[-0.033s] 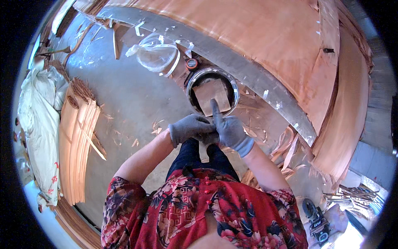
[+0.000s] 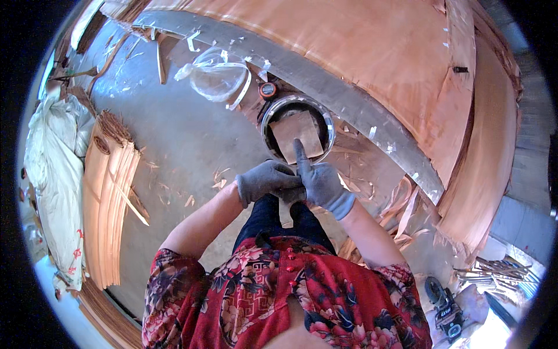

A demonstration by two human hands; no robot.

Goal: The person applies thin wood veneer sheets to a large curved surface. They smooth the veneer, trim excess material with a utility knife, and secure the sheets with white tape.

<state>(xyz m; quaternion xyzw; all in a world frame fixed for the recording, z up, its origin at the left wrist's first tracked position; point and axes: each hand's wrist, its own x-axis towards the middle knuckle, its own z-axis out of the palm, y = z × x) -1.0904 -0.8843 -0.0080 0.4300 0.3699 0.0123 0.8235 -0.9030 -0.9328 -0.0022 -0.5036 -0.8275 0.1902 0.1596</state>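
Both of my hands wear grey gloves and meet in front of my body, at the near rim of a round, dark-lined bucket (image 2: 331, 125). My left hand (image 2: 268, 179) is closed, its fingers pressed in against the right one; whatever lies between them is hidden. On my right hand (image 2: 325, 185) the index finger stretches out over the bucket, while the other fingers are folded or partly covered. A squarish brown board (image 2: 295, 131) lies across the bucket's opening, just beyond that fingertip. Beside the bucket is an orange-and-black tape measure (image 2: 268, 90).
A large wood veneer sheet (image 2: 360, 52) covers the far right, edged by a grey curved border (image 2: 325, 84). Left stand stacked veneer strips (image 2: 107, 215) and a white sack (image 2: 55, 180). A clear plastic bag (image 2: 218, 78) lies ahead. Near right sits a black device (image 2: 447, 314).
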